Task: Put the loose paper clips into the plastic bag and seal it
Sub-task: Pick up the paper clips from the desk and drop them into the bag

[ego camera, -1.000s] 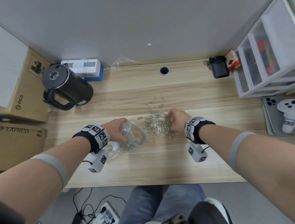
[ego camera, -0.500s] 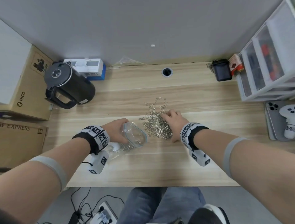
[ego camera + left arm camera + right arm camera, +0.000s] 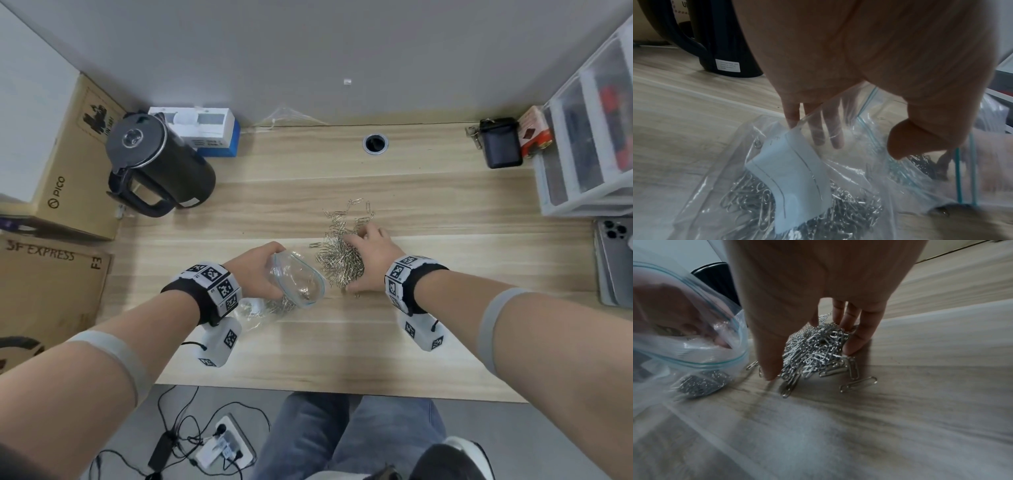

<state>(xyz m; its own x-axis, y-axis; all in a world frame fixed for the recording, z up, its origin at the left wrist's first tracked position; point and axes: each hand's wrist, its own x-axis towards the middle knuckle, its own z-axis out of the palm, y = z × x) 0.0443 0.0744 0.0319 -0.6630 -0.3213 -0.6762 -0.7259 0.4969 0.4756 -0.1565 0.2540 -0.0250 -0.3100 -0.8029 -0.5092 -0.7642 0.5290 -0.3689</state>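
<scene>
Listing by size: pale wood-grain desk [image 3: 445, 342], carrying everything below; black electric kettle [image 3: 161, 164] near its back left corner, well apart from the work. Clear zip-top plastic bag with a blue-green seal strip [image 3: 297, 281], lying near the middle of the desk toward the front edge, mouth propped wide and facing the heap; a white paper label [image 3: 789, 177] shows on it. Left hand [image 3: 255, 274] grips the bag's mouth, fingers curled round the rim with the thumb on the opposite side. Right hand [image 3: 368, 260] lies over the heap of loose silver wire paper clips [image 3: 337, 260], fingers and thumb curved round it, touching the desk either side. The heap sits just beside the bag's mouth, between the hands; a few strays [image 3: 356, 207] lie toward the back edge. Progress, by judgement: partway. A good layer of clips is already bagged [image 3: 748, 191], a sizeable heap and strays remain, seal not yet closed.
</scene>
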